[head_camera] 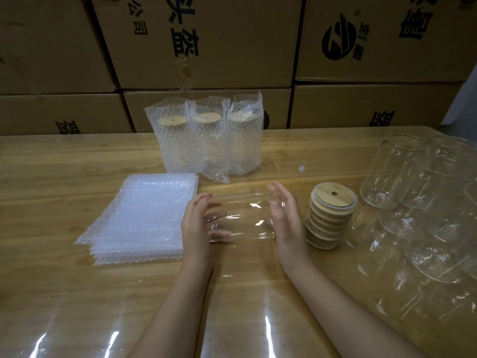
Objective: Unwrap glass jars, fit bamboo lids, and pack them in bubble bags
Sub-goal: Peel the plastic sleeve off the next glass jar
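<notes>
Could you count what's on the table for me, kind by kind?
Bagged jars: 3
Jar between left hand and right hand: 1
Stack of bamboo lids: 1
Pile of flat bubble bags: 1
Clear jars at right: overlapping, cannot count
Total counted: 6

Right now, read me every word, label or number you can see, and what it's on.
"公司": black print, turned sideways, on the upper middle cardboard box.
Larger characters beside it: possibly "头盔", uncertain.
Round logo on the upper right cardboard box: its small characters are too blurred.
Lower cardboard boxes: characters cut off, unreadable.
</notes>
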Demonstrator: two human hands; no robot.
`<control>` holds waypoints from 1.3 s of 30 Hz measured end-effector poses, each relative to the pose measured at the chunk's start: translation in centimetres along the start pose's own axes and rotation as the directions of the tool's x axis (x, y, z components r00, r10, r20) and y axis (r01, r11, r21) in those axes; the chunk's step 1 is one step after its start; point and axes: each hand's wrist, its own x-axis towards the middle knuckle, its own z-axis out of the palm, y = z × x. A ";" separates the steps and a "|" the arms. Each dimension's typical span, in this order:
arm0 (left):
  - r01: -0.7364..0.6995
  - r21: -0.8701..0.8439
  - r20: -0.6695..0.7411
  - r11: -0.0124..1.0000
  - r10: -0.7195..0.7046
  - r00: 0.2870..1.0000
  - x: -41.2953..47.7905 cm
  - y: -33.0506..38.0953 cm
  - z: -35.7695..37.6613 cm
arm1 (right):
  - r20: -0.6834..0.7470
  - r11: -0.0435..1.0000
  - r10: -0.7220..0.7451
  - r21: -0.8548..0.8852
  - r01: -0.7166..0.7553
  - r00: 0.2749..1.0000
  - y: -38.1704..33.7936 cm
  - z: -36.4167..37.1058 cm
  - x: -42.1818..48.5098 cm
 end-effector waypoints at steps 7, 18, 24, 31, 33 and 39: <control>0.058 -0.143 0.080 0.988 -0.047 0.996 -0.2 0.2 0.2 | -0.018 0.976 0.086 0.200 -0.081 0.996 -0.7 0.4 -0.1; 0.351 -0.376 0.244 0.857 -0.274 0.930 0.4 0.7 -1.5 | 0.157 0.931 -0.324 -0.120 0.344 0.933 -0.5 0.4 -1.5; 0.274 -0.291 0.163 0.917 -0.234 0.958 0.3 0.6 -0.6 | 0.054 0.972 -0.223 -0.065 0.226 0.973 -0.1 0.2 -0.9; -0.067 0.024 0.099 0.997 0.064 0.993 -1.0 0.5 0.4 | -0.043 0.972 0.188 0.153 -0.180 0.981 0.6 -0.2 0.7; -0.148 0.084 0.107 0.985 0.139 0.985 -1.4 0.4 0.4 | -0.026 0.954 0.257 0.165 -0.250 0.966 0.4 -0.4 0.8; -0.149 0.089 0.100 0.985 0.140 0.985 -1.4 0.6 0.4 | -0.074 0.975 0.221 0.035 -0.219 0.972 0.3 -0.2 0.6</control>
